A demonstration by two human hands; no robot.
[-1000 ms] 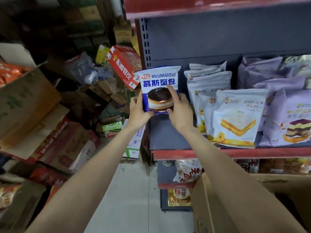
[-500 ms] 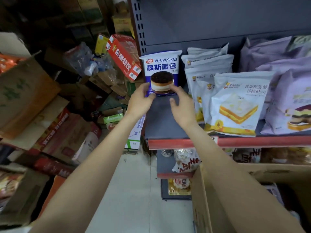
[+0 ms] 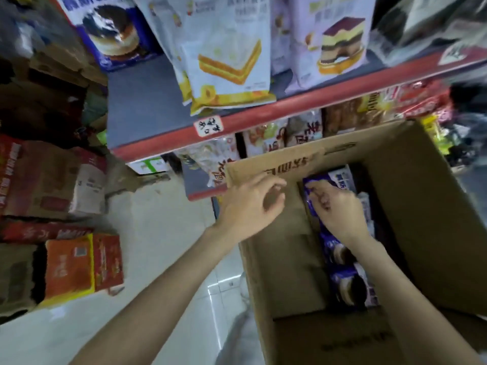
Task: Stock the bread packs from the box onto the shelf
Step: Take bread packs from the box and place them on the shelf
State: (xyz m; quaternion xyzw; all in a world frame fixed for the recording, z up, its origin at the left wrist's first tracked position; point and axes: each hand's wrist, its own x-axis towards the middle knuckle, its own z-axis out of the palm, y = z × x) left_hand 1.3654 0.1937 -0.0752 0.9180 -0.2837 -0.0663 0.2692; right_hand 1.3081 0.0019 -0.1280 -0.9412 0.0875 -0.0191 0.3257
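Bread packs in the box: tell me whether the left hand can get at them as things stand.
Probably yes. The left hand hovers open over the box, whose top is open, and the bread packs lie uncovered; only the right hand covers the top one.

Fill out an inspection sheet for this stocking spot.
Surface: grey shelf with red edge, bare at its left front.
Job's things: one blue bread pack on the shelf; more blue packs in the cardboard box.
Clutter: orange carton and other cartons on the floor.
Grippers: right hand grasping a pack in the box; left hand open at the box rim.
Cables: nothing seen.
Surroundings: yellow cake packs, purple cake packs, lower shelves stocked.
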